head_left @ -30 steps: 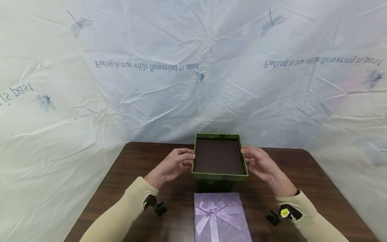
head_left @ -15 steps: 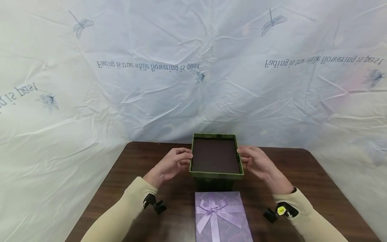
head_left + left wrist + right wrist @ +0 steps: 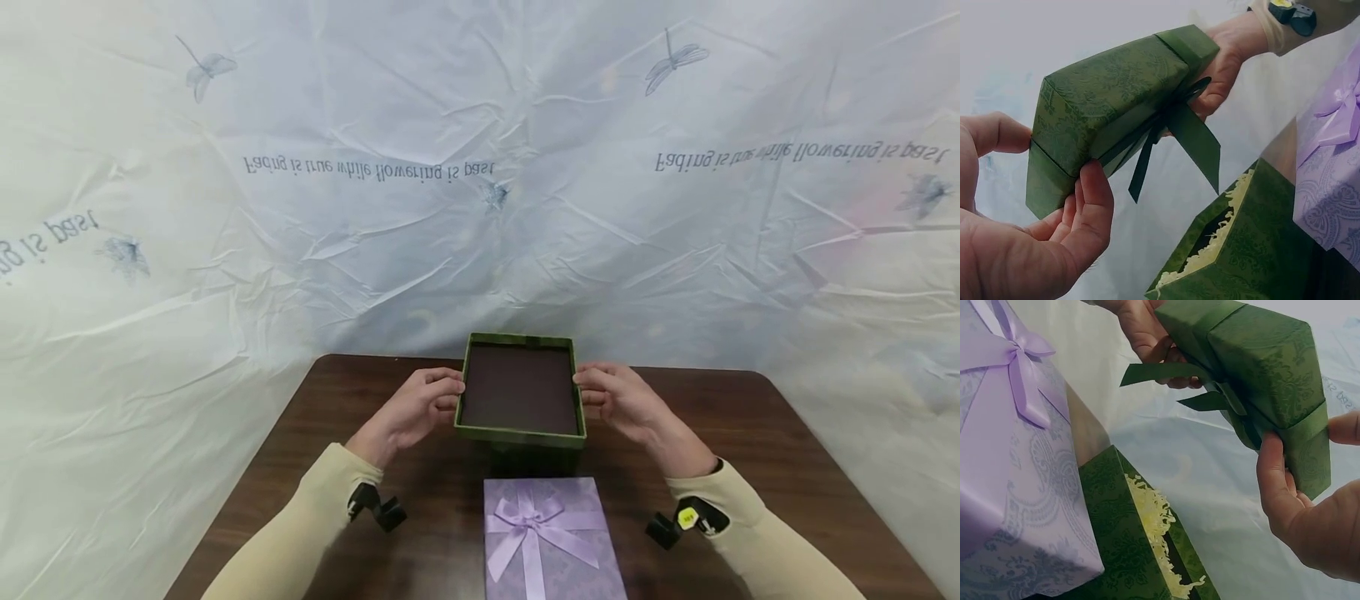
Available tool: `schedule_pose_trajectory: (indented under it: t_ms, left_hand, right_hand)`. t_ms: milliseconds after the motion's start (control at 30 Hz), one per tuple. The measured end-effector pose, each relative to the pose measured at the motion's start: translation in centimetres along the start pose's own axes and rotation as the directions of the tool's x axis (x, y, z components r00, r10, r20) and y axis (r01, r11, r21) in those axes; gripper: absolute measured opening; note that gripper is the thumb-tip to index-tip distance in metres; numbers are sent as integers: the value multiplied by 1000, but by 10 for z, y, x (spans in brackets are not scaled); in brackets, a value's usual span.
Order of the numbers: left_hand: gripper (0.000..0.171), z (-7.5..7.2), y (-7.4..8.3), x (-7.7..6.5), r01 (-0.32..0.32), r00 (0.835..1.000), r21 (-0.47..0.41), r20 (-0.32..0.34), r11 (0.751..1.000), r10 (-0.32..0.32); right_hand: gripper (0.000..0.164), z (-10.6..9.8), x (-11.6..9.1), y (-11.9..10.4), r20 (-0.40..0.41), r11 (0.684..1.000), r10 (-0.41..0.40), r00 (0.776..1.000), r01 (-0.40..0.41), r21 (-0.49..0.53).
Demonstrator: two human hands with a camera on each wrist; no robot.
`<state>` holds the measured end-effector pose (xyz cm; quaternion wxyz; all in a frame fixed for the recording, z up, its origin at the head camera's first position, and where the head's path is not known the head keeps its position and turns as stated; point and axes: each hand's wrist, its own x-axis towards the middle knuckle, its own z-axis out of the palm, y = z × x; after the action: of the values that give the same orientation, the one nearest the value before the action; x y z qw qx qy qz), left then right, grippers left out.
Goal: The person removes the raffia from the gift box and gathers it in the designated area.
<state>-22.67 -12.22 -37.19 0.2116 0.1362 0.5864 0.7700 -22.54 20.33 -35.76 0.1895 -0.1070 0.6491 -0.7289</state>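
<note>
A pale, wrinkled sheet (image 3: 420, 108) printed with upside-down lettering, dragonflies and flowers hangs around the dark wooden bench (image 3: 438, 542). On the bench, nearest the person, lies a lavender patterned box (image 3: 581, 575). Just beyond it stands a deep green patterned box (image 3: 1260, 231), its top open. Over this box hangs a square green lid (image 3: 517, 389), apart from it and upside down, its dark inside turned up towards the head view. The person's cream sleeves (image 3: 288, 517) reach in from both sides. The left hand (image 3: 411, 408) pinches the lid's left side and the right hand (image 3: 621, 402) its right, so the hands stand apart with the lid clamped between them. A lavender bow (image 3: 529, 523) tops the nearer box; a green bow (image 3: 1196, 147) dangles beneath the lid. Pale yellow shreds (image 3: 1150, 509) show inside the green box.
</note>
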Motion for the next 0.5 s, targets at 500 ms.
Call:
schedule_pose_trajectory:
  t_ms: [500]
  left_hand:
    - [24, -11, -1, -4, -12, 1000, -8, -21, 1000, 12]
  right_hand:
    - [22, 9, 11, -2, 15, 1000, 26, 1000, -26, 3]
